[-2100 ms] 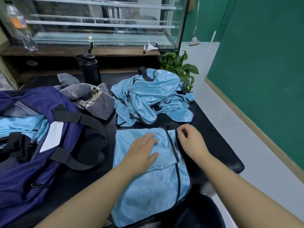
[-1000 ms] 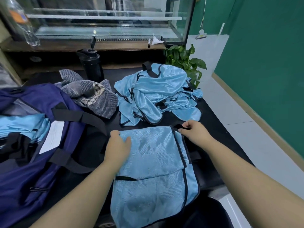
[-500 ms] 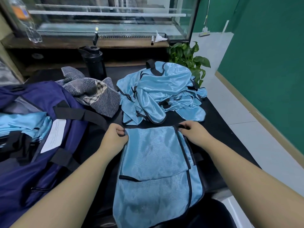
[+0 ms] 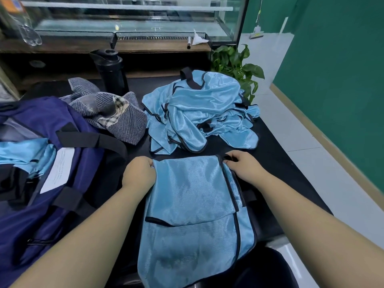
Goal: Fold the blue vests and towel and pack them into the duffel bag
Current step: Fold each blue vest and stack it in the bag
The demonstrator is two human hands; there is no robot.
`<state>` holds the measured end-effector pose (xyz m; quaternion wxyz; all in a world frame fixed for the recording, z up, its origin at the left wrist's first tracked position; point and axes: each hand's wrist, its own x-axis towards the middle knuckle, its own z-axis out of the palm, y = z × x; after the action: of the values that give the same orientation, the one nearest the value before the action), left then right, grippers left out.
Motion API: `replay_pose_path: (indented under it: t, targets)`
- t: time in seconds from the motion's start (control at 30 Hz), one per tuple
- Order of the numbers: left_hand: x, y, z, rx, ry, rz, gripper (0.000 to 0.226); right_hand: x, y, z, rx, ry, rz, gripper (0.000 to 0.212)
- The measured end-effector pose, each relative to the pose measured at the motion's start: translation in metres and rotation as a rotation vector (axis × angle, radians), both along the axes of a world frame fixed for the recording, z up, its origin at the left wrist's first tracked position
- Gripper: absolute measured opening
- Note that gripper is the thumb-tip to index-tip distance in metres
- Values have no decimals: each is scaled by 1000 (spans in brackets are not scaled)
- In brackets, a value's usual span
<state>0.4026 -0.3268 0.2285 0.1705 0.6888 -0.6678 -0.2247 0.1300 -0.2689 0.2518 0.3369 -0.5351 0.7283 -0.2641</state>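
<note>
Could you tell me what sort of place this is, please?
Probably a shop or café back area: a glass display case on a wooden counter, green walls, a tiled floor and a mop in the corner.

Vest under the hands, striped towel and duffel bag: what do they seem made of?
Vest: thin synthetic, probably polyester mesh; slight sheen, fine weave, black binding.
Striped towel: looks like soft, matte woven cotton; it slumps in thick folds.
Duffel bag: navy nylon-like fabric, smooth, with black webbing straps.

No legible text anywhere. White label on the duffel bag: faint print, too blurred to read. Orange label on the plastic bottle at upper left: unreadable.
</note>
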Motion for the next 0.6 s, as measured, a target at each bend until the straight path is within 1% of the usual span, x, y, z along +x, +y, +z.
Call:
replay_pose_path:
  t: [0.13,0.23,0.3,0.37,0.47,0.5,0.6]
  targets:
    - [-2,-1,3,54,-49,-16,16,1,2,-1,-9,-9,-9,8]
    - [1,0,-1,11,-116,-58,14,0,2,-2,-8,-10,-12,9]
    - [6,2,-3,-24,-59,-87,13,0,2,-2,-12,12,-7,13]
    - [12,3,-4,-62,49,-113,15,-1,0,-2,-27,43,-7,16]
    - [20,5,-2,-116,180,-70,25,-2,-2,-1,-32,73,-37,17]
    - [22,5,-1,-135,196,-54,27,-4,-3,-1,-36,83,-54,18]
    - [27,3,0,-209,202,-101,36,-9,-2,-2,-65,87,-112,20]
